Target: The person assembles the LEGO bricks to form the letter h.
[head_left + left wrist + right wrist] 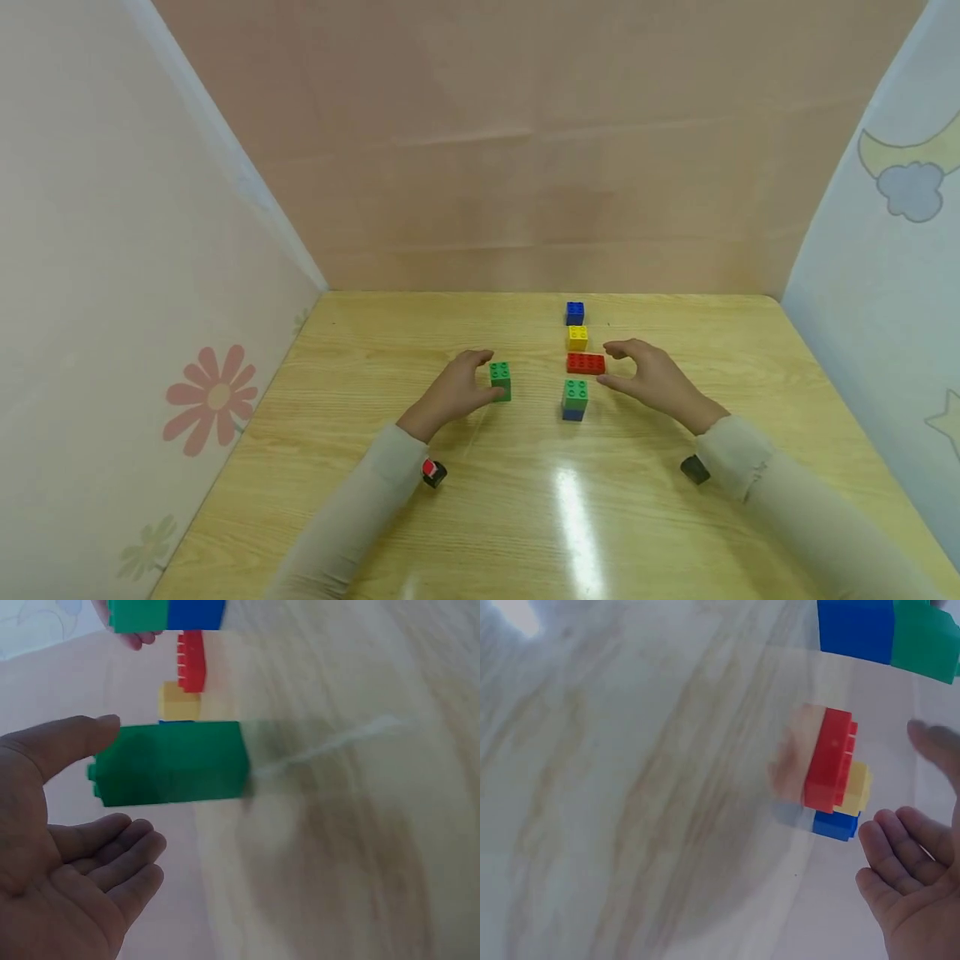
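A tall green block (500, 382) with studs on top stands upright on the table. My left hand (459, 389) is beside it with thumb and fingers spread around its near side. In the left wrist view the thumb tip overlaps the block's edge, while the fingers are apart from it; whether the thumb touches, I cannot tell. My right hand (647, 377) hovers right of a flat red brick (586, 363), thumb and fingers parted with nothing between them. In front of the red brick stands a stack, a green brick (575, 393) on a blue brick (573, 413).
Behind the red brick sit a small yellow brick (577, 337) and, farther back, a small blue brick (575, 313). All rest on a wooden table (420, 333). Cloth walls, one with a printed flower (218, 397), enclose its left, back and right sides.
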Tool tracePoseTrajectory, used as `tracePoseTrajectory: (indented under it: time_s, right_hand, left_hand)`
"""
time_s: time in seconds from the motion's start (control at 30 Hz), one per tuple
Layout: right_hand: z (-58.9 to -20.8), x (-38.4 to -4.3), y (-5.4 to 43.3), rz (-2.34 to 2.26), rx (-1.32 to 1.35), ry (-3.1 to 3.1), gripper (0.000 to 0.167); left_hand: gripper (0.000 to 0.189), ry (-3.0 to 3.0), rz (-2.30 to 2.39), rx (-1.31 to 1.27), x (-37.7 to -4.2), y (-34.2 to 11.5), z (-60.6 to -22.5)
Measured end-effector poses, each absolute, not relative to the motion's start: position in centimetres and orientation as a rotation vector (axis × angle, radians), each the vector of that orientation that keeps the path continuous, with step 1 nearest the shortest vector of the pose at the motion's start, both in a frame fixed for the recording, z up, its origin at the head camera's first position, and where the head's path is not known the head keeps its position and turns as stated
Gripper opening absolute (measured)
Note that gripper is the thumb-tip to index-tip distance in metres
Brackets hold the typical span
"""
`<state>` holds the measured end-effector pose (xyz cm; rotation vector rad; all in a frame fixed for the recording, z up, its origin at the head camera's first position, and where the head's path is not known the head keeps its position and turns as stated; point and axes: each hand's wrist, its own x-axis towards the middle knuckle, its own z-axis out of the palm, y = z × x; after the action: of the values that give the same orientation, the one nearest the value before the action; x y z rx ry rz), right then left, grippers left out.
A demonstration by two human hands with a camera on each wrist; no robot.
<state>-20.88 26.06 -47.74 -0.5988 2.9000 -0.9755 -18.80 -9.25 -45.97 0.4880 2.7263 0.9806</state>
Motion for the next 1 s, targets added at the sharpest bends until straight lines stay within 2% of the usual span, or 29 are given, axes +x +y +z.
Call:
tracePoseTrajectory:
  time_s: [0.63,1.0]
  right_hand:
    - [-49.6,-22.4,25.5,-0.923,-0.459,2.833,0.064]
    - [-49.7,-22.6,24.8,-0.870,-0.478,2.861,0.054]
  left_hand:
    - [0.054,2.622,1.142,0.515,-19.7,-9.6,-48.5]
    - [0.046,2.613,1.171,0.474,-19.6,-9.6,-48.6]
